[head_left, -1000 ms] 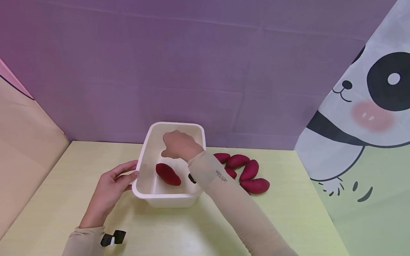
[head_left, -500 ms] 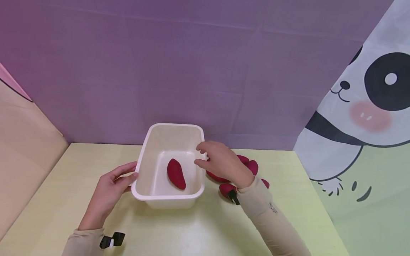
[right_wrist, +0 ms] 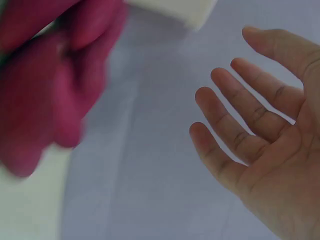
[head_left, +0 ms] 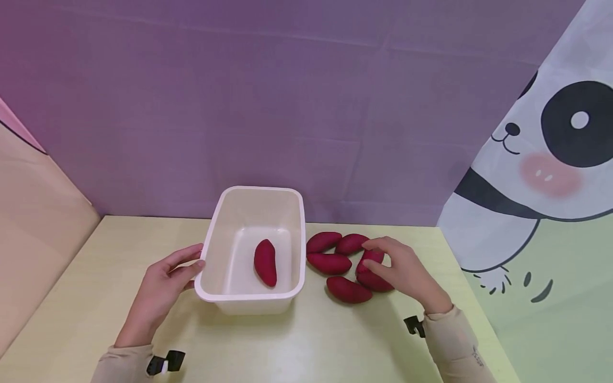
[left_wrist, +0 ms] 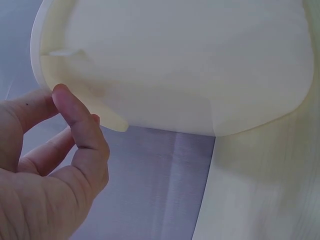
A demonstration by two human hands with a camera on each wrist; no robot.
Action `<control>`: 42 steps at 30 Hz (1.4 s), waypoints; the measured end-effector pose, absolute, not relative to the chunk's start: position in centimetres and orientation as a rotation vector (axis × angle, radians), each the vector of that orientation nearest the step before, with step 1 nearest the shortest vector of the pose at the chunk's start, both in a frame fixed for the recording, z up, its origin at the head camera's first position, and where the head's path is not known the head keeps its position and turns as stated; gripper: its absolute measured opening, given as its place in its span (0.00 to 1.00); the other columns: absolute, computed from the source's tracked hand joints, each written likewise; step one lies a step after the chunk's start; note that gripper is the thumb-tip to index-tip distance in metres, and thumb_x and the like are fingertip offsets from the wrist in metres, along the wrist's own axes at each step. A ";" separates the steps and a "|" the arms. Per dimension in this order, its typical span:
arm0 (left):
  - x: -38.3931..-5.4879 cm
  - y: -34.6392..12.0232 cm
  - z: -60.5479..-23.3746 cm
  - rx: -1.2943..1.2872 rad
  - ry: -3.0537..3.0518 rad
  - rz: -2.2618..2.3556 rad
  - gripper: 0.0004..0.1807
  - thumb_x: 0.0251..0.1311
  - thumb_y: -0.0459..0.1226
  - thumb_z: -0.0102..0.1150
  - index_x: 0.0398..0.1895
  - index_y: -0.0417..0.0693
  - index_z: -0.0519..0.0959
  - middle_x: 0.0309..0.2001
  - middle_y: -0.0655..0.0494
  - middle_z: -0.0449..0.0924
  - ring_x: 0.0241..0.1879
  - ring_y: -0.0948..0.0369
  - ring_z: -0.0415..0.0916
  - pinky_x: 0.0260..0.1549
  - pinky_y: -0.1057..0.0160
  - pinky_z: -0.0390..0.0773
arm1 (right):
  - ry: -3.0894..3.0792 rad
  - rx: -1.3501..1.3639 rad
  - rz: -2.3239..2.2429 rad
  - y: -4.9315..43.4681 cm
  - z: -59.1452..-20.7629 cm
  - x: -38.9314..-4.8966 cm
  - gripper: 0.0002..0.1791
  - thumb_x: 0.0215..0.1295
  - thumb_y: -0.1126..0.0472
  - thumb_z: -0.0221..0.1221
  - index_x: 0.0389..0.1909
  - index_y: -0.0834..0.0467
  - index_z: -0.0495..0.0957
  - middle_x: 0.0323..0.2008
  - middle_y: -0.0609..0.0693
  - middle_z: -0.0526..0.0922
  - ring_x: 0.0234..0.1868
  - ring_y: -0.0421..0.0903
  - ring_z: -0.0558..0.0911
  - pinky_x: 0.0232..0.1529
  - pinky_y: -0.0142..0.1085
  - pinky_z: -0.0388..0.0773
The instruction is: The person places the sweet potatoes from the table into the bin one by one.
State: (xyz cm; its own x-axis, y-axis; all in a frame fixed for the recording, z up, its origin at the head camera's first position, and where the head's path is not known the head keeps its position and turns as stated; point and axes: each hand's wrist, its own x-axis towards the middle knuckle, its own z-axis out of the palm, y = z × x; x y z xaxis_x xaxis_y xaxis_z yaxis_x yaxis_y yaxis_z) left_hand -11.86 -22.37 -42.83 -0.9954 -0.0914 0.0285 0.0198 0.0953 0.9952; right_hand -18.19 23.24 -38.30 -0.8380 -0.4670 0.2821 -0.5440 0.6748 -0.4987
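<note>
A white plastic bin (head_left: 249,306) stands on the table with one dark red sweet potato (head_left: 265,263) lying on its floor. My left hand (head_left: 160,287) pinches the bin's left rim, thumb on top and fingers below; the left wrist view shows the fingertips at that rim. To the bin's right lie several more sweet potatoes (head_left: 330,263). Over the rightmost of these hovers my right hand (head_left: 407,271), its fingers spread and holding nothing. In the right wrist view the palm and straight fingers (right_wrist: 225,145) show, apart from the blurred sweet potatoes (right_wrist: 40,100).
The pale wooden table (head_left: 258,351) ends at a purple backdrop (head_left: 268,106) right behind the bin. A panda-printed panel (head_left: 551,159) flanks the right side, and a beige panel (head_left: 38,229) the left.
My right hand has come out of the bin and swung right to above the sweet potatoes. The sweet potato in the bin has rolled and turned more upright in view. The left hand stays at the rim.
</note>
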 end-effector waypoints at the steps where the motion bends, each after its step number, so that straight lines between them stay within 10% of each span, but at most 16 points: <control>1: -11.9 -22.4 -42.8 0.073 -2.263 -2.056 0.27 0.67 0.39 0.65 0.66 0.36 0.73 0.51 0.63 0.82 0.42 0.63 0.84 0.37 0.64 0.84 | -2.764 0.803 0.889 24.2 -38.9 -18.3 0.19 0.61 0.64 0.70 0.53 0.58 0.81 0.47 0.47 0.82 0.47 0.45 0.80 0.51 0.46 0.79; 16: -11.5 -22.6 -43.0 0.092 -2.217 -2.106 0.27 0.65 0.38 0.66 0.65 0.37 0.74 0.50 0.66 0.82 0.41 0.65 0.83 0.36 0.66 0.84 | -2.930 0.540 1.307 31.5 -46.7 -20.1 0.24 0.64 0.60 0.68 0.59 0.62 0.77 0.58 0.59 0.78 0.59 0.65 0.75 0.60 0.61 0.71; 27: -11.7 -22.7 -43.2 0.115 -2.180 -2.154 0.27 0.65 0.37 0.67 0.66 0.38 0.74 0.51 0.61 0.82 0.43 0.64 0.83 0.35 0.66 0.84 | -2.954 0.623 1.637 33.7 -48.7 -21.2 0.30 0.65 0.61 0.67 0.66 0.65 0.71 0.61 0.60 0.76 0.59 0.57 0.76 0.55 0.36 0.76; 42: -11.8 -22.5 -43.0 0.085 -2.143 -2.217 0.27 0.65 0.37 0.66 0.65 0.37 0.74 0.52 0.60 0.82 0.44 0.63 0.83 0.36 0.66 0.84 | -2.940 0.607 1.827 34.5 -49.4 -21.7 0.29 0.65 0.62 0.67 0.65 0.65 0.71 0.58 0.61 0.77 0.57 0.54 0.77 0.53 0.36 0.79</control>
State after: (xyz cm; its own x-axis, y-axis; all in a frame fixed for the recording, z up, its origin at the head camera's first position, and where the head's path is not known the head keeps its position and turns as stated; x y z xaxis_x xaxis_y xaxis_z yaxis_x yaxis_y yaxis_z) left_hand -11.79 -22.52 -43.04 -0.9969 -0.0791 0.0000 0.0027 -0.0336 0.9994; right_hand -21.66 34.48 -49.43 -0.8737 -0.4684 -0.1311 -0.0898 0.4202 -0.9030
